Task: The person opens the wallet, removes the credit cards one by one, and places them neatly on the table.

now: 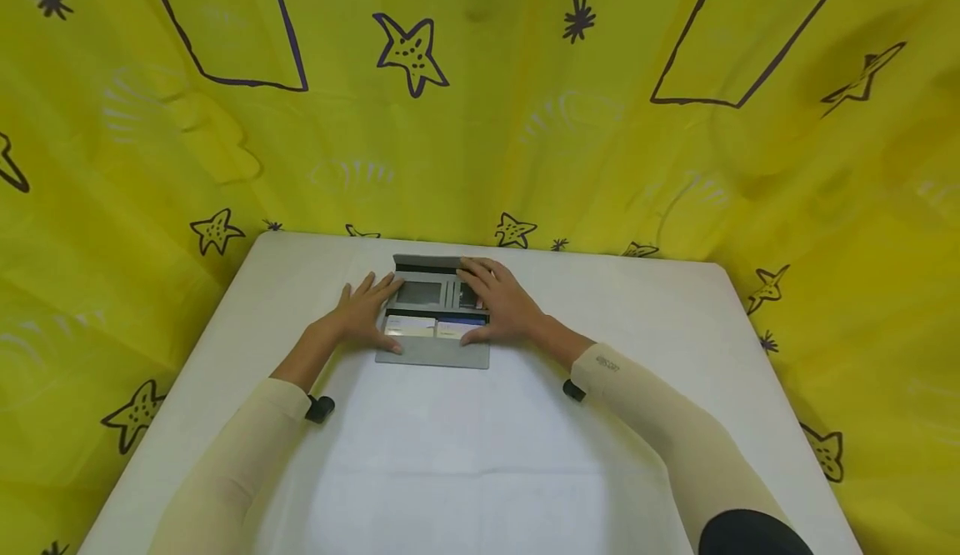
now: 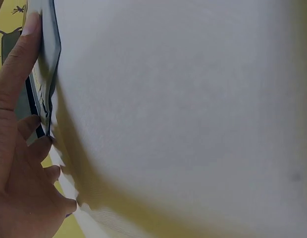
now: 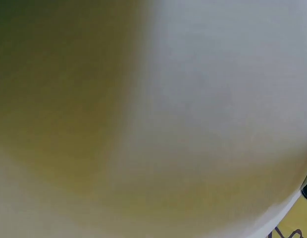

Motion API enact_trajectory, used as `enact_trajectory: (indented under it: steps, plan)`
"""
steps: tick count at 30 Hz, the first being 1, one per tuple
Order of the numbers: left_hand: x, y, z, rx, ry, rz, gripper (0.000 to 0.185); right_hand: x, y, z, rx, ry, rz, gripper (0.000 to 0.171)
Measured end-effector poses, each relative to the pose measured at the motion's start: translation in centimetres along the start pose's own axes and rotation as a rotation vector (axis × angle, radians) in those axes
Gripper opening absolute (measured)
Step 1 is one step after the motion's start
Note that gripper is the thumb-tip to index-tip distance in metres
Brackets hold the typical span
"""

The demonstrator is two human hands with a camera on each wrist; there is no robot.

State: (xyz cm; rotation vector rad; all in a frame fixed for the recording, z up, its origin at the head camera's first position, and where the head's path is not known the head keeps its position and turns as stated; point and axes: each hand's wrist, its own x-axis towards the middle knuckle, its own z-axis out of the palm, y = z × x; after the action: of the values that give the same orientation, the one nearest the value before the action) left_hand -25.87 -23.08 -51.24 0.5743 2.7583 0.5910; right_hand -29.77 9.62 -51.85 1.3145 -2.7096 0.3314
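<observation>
Grey card wallet, open flat at the desk's far middle. Likely light, thin, floppy at its folds; best taken by its side edges. Left hand and right hand press flat, fingers extended.

Matt grey felt-like wallet with glossy plastic window; smooth white matt table; shiny yellow plastic-looking sheet behind.

We see the white surface bare in front of the open wallet, and to its left and right, so hands could pass there. Behind the wallet only a narrow strip remains before the yellow curtain, which walls in the far edge and both sides.
</observation>
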Motion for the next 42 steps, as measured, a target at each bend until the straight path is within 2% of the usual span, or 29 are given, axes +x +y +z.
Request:
enact_trajectory:
  steps: [3,11,17,27,34,38,42]
  plan:
    - [-0.1,0.1,0.0,0.021,-0.002,-0.004,0.128,-0.2,-0.4,-0.1,0.028,-0.009,0.015,0.122]
    - [-0.2,0.3,0.2,0.013,-0.013,-0.012,0.129,-0.8,-0.3,0.2,0.13,-0.151,0.16,0.13]
    - [0.0,0.3,0.2,0.013,-0.019,-0.009,0.13,-1.0,-0.1,0.0,0.192,-0.174,0.202,0.13]
    - [0.1,0.5,0.0,0.045,-0.013,-0.015,0.13,-0.8,0.5,-0.9,0.219,-0.208,0.224,0.123]
    - [0.1,0.7,-0.1,0.053,-0.005,-0.011,0.129,-0.5,1.0,-1.1,0.214,-0.22,0.189,0.12]
    - [0.0,0.7,0.0,0.044,-0.011,-0.01,0.127,-0.7,0.9,-0.9,0.268,-0.226,0.2,0.118]
    - [-0.4,0.6,0.3,0.029,-0.008,-0.003,0.124,-0.9,0.6,-0.7,0.304,-0.195,0.186,0.114]
